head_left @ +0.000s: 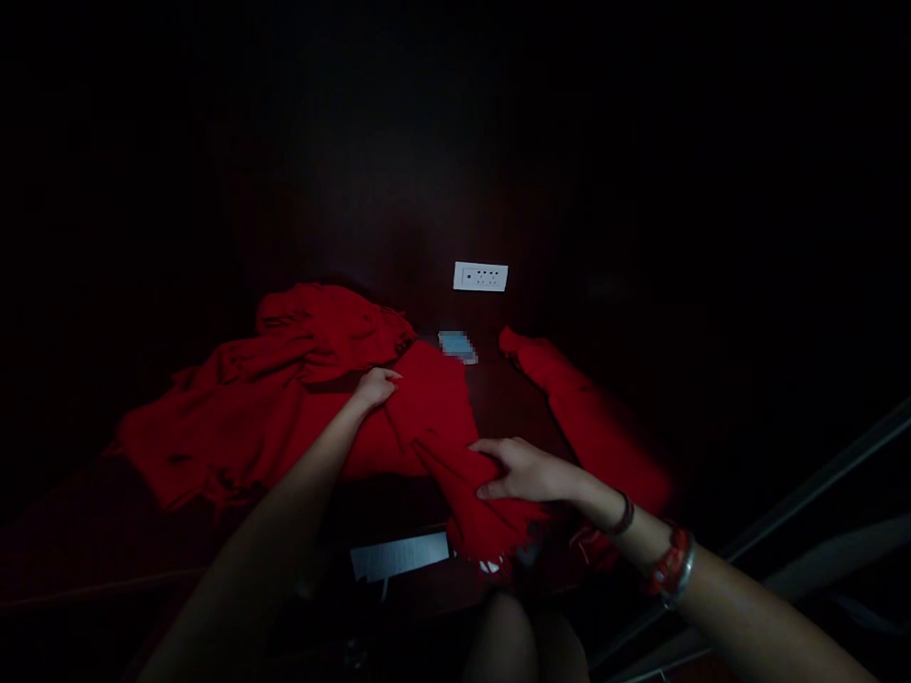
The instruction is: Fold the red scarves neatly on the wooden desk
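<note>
A fringed red scarf (434, 398) lies across the dark surface in front of me, its near end folded over and hanging toward my knees. My left hand (377, 387) has its fingers closed on the scarf's upper left part. On the right, my right hand (523, 470) grips the folded part between thumb and fingers, with fringe showing just below. Behind my left hand is a crumpled heap of red fringed cloth (320, 327); whether it joins the scarf I cannot tell.
Another length of red cloth (590, 408) lies to the right. A white socket plate (481, 276) is on the dark back wall, with a blurred pale blue item (456, 346) below. A white paper strip (402, 556) sits near the front edge. Surroundings are very dark.
</note>
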`<state>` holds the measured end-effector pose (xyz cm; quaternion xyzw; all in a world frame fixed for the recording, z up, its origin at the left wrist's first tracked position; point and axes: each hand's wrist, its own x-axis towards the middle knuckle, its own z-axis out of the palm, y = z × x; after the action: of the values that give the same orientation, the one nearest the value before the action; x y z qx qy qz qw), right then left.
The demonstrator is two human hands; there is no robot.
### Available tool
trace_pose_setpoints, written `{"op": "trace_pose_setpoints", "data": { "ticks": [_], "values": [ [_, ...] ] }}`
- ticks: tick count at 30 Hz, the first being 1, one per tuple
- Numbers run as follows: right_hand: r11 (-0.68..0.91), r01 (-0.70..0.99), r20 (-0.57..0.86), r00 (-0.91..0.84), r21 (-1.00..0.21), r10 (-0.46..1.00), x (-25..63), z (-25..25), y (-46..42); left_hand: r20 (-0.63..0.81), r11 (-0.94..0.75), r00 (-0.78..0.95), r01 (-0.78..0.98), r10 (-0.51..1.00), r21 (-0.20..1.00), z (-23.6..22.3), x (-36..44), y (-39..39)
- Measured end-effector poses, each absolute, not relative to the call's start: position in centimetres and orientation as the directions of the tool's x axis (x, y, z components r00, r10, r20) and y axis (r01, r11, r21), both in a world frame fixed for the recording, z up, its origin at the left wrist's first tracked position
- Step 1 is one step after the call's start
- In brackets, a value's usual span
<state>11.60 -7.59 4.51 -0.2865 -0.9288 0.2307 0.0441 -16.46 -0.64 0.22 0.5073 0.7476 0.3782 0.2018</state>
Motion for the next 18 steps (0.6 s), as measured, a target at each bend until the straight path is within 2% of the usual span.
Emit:
{"op": "trace_pose_setpoints", "data": {
  "ticks": [3, 5, 7, 8, 10, 13, 15, 18],
  "values": [
    [0.797, 0.421, -0.072, -0.897, -0.433, 0.435, 10.5, 5.0, -10.5, 0.114, 0.199, -0.411, 0.643, 0.905, 0.740, 0.0, -16.6, -0.4],
    [0.823, 0.305, -0.125, -0.952, -0.479, 0.280, 9.9, 5.4, -11.6, 0.134, 0.186, -0.400, 0.663, 0.907, 0.725, 0.1, -16.5, -0.8],
    [0.798, 0.252, -0.147, -0.968, -0.548, 0.205, 9.7, 5.6, -11.5, 0.151, 0.175, -0.388, 0.684, 0.909, 0.708, 0.6, -16.5, -1.8],
    [0.777, 0.271, -0.134, -0.962, -0.568, 0.237, 9.6, 5.6, -10.9, 0.150, 0.177, -0.383, 0.693, 0.911, 0.698, 1.0, -16.5, -2.4],
    [0.746, 0.375, -0.042, -0.905, -0.551, 0.424, 9.6, 5.3, -8.7, 0.094, 0.196, -0.361, 0.688, 0.928, 0.699, 1.6, -16.5, -4.0],
    [0.644, 0.597, 0.117, -0.683, -0.479, 0.721, 9.0, 4.3, -4.4, -0.111, 0.229, -0.232, 0.582, 0.966, 0.780, 2.3, -16.3, -6.0],
    [0.499, 0.694, 0.096, -0.532, -0.519, 0.841, 7.9, 3.4, -2.0, -0.190, 0.241, -0.152, 0.491, 0.970, 0.837, 2.6, -16.0, -6.9],
    [0.365, 0.712, 0.041, -0.428, -0.599, 0.903, 5.8, 2.4, -0.1, -0.211, 0.264, -0.172, 0.405, 0.962, 0.875, 2.8, -15.4, -7.3]
  ]
}}
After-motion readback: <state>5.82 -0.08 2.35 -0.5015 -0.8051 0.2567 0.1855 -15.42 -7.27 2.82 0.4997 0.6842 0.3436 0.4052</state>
